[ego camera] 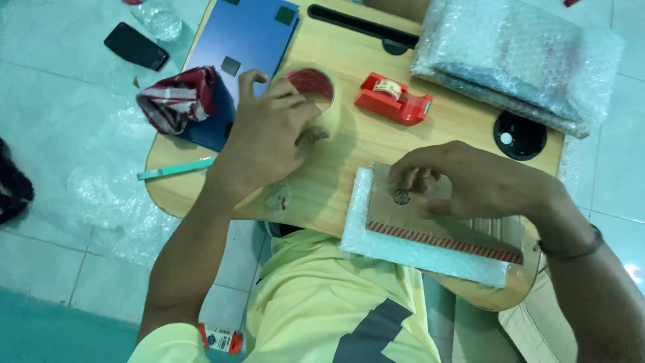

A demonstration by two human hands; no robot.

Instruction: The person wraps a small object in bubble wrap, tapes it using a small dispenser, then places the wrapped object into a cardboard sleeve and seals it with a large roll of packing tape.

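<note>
On the wooden bench [349,144], the left hand [269,138] gripped the clear packing-tape roll [321,101] at eleven o'clock, while the right hand [470,181] pinched the flat brown bubble-lined parcel [430,232] at four o'clock; pressing firmly would likely steady it.

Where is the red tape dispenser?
In the head view, the red tape dispenser sits on the wooden table, just right of the tape roll under the left hand.
</note>
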